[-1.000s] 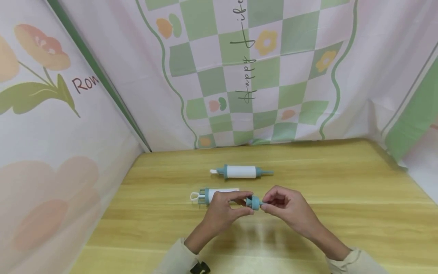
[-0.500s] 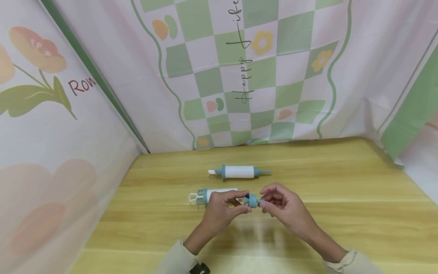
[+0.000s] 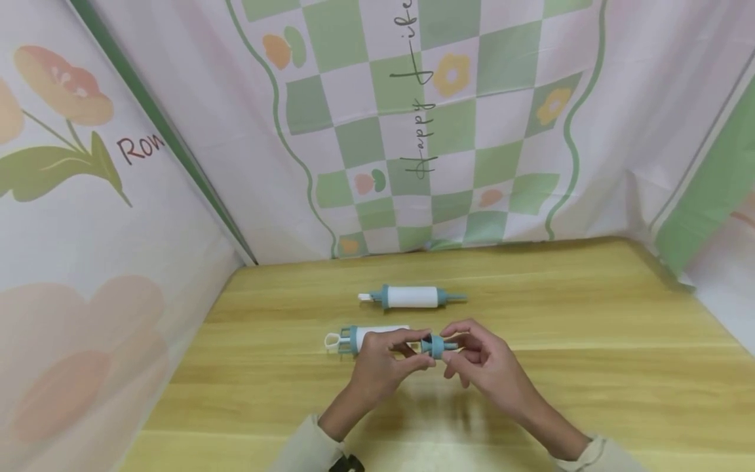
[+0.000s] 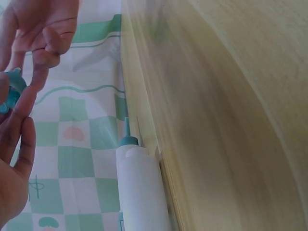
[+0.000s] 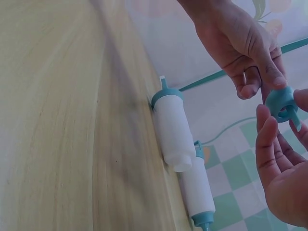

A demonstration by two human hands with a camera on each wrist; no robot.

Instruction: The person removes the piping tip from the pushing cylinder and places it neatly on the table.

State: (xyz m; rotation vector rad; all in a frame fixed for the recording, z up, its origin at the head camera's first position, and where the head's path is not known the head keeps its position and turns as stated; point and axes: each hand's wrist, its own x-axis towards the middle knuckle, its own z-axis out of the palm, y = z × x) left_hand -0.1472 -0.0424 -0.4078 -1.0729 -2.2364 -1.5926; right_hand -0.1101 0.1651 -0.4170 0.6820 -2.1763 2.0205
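A teal nozzle cap (image 3: 437, 347) with a thin spout is held up above the table between both hands. My left hand (image 3: 380, 360) pinches its wide end between thumb and fingers. My right hand (image 3: 489, 364) has thumb and index finger about the spout side, near the collar, while the spout tip shows between them. In the right wrist view the cap (image 5: 280, 102) shows its hollow side with a tab sticking out. Below and behind my left hand lies a white bottle (image 3: 368, 335) with a teal ring and white pull loop; its right end has no cap on it.
A second white bottle (image 3: 413, 296) with teal fittings on both ends lies farther back on the wooden table (image 3: 560, 314). Patterned cloth (image 3: 413, 131) hangs behind the table's far edge and along both sides.
The right fingers have slid off the spout tip toward the cap's collar and spread wider, so the spout now shows. The left hand keeps its pinch. The view has shifted slightly.
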